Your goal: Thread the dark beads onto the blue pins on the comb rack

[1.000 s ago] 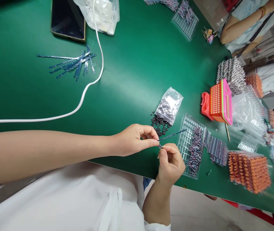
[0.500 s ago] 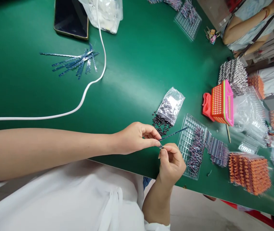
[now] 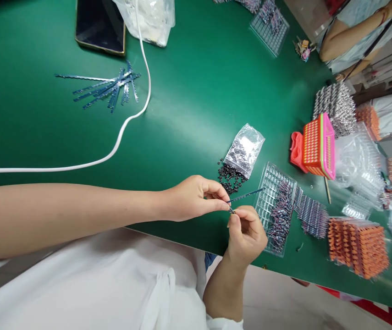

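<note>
My left hand (image 3: 197, 198) pinches a thin dark-blue strip (image 3: 247, 195), whose free end points to the right over the tray. Fingertip to fingertip with it, my right hand (image 3: 247, 236) is closed in a pinch on a tiny dark piece (image 3: 232, 210) between the two hands. Its exact kind is too small to make out. Small black beads (image 3: 230, 178) lie loose just beyond my left fingers, spilling by a clear plastic bag (image 3: 245, 149) with more inside. Right of my hands sits a clear compartment tray (image 3: 266, 183) partly covered with thin purplish-blue pieces (image 3: 281, 215).
More blue strips (image 3: 108, 87) lie fanned out near a phone (image 3: 100, 27) and a white cable (image 3: 123, 133). To the right stand a basket (image 3: 316, 146), purplish bundles (image 3: 312, 217) and stacked orange pieces (image 3: 357, 247). A person's arm (image 3: 354, 39) shows at the far right.
The strip's free end has drawn slightly to the left and tilted lower. Both hands stay almost in place, still pinched close together.
</note>
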{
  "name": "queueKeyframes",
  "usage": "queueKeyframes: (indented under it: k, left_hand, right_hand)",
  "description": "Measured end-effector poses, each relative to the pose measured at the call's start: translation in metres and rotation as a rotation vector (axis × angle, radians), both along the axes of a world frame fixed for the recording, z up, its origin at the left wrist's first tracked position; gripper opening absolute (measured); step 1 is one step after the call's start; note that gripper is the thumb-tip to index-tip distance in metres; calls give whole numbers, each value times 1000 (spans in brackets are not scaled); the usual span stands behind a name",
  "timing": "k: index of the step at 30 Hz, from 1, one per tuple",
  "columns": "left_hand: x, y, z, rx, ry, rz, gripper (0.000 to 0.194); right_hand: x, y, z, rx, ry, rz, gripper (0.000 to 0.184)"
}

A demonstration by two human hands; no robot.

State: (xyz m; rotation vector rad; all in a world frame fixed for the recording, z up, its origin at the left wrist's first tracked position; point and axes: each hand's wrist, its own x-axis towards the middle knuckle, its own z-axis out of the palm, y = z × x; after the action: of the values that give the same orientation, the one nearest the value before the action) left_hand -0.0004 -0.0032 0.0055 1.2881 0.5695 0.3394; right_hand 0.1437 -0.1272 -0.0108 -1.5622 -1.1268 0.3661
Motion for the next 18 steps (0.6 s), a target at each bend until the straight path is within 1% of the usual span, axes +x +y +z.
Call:
queueKeyframes:
  k: [7,10,14,16,18]
  left_hand:
    - [1,0,-2,9,8,-15,22]
    - [-1,0,0,67,27,-14,22]
    - [-3,0,4,155,51,14,21]
    - [-3,0,5,133,68,18,21]
    - [-2,0,5,49,74,9,21]
  right_hand:
    - [1,0,0,-1,-13,31,5]
    - [1,0,0,-15,-23,29,4]
    - [2,-1,-1,-50,40,33,4]
    - [3,-1,-1,-74,85,40,3]
    - [5,-2,0,-102,147,66,3]
